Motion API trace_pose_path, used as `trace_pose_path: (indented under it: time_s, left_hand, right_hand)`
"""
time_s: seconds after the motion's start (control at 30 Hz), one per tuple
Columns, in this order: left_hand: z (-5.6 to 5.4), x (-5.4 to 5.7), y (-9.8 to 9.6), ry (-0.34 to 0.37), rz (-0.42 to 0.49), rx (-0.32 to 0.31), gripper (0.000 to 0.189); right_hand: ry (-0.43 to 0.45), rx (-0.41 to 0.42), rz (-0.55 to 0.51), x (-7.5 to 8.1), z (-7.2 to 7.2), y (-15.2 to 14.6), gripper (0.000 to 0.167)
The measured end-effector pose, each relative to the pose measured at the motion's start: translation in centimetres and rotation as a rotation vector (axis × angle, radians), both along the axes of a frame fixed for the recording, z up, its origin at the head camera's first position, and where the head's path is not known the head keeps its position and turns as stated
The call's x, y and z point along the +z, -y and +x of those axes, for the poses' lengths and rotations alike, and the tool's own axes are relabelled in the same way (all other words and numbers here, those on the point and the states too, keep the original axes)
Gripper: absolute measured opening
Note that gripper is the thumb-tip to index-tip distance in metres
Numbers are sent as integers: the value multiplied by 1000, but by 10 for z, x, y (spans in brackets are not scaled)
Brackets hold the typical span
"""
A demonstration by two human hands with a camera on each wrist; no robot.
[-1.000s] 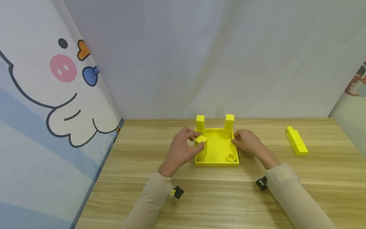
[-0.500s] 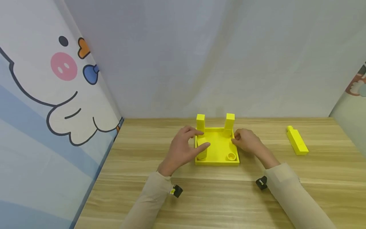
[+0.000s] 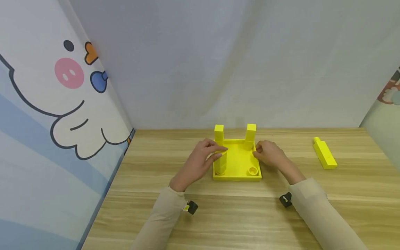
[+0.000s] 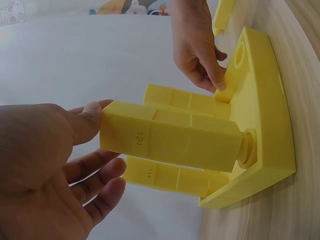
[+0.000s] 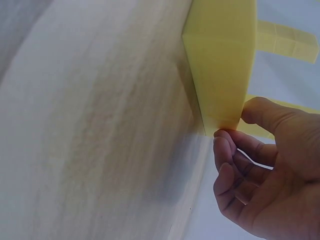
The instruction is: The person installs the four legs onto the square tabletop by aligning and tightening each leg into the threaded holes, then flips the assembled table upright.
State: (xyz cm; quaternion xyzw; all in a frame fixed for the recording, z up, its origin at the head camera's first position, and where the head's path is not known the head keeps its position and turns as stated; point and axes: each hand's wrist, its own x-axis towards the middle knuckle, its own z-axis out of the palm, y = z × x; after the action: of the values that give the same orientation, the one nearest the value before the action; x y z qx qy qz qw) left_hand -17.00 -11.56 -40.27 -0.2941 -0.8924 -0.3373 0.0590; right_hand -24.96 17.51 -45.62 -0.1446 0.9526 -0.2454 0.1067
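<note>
A shallow yellow square base with raised rims lies on the wooden table. At its front left corner stands a yellow square leg, marked with small raised figures, its round end at the corner socket. My left hand pinches the top of this leg between thumb and fingers. My right hand pinches the base's right rim, with the other fingers curled below in the right wrist view. Upright at the back corners are a left leg and a right leg. The front right corner shows a bare round socket.
Another yellow leg with a round threaded-looking end lies on the table to the right. A pale cloth wall rises behind the table, and a cartoon-printed cloth stands at the left.
My left fingers have loosened from the front left leg, spread apart, then closed on its top again. My right hand stays on the rim.
</note>
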Motion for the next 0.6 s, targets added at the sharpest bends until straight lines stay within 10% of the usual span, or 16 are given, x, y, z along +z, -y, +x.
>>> trace_pose_path:
  time_s: [0.6]
  left_hand:
    - [0, 1, -7, 41, 1, 184, 38]
  right_hand:
    - [15, 12, -8, -2, -2, -2, 34]
